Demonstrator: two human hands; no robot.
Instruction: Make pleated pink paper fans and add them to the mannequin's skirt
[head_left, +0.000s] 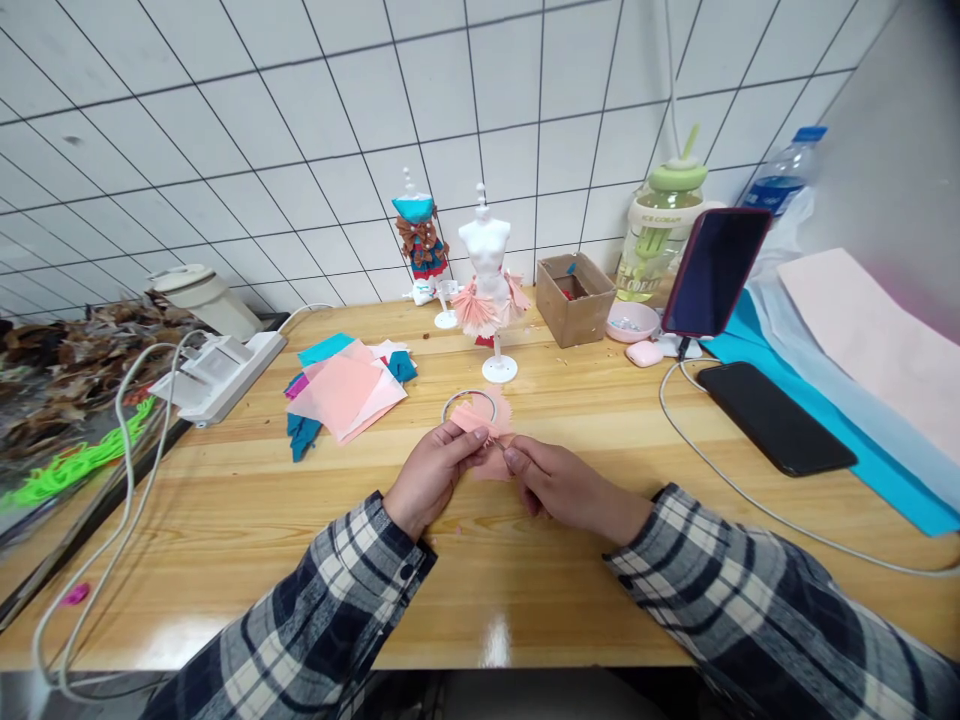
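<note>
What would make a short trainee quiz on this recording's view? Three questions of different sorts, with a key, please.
1. True or false: in the picture, the nearer mannequin stands to the left of the cardboard box.

2. Which thing does the left hand hold, with the right hand at its edge?
A) a green straw
B) peach material
C) a bottle cap

3. Fill the gap: the propped phone stands up, while the black phone lies ____ on the table.

Key: 1. True. 2. B. 3. Flat.
</note>
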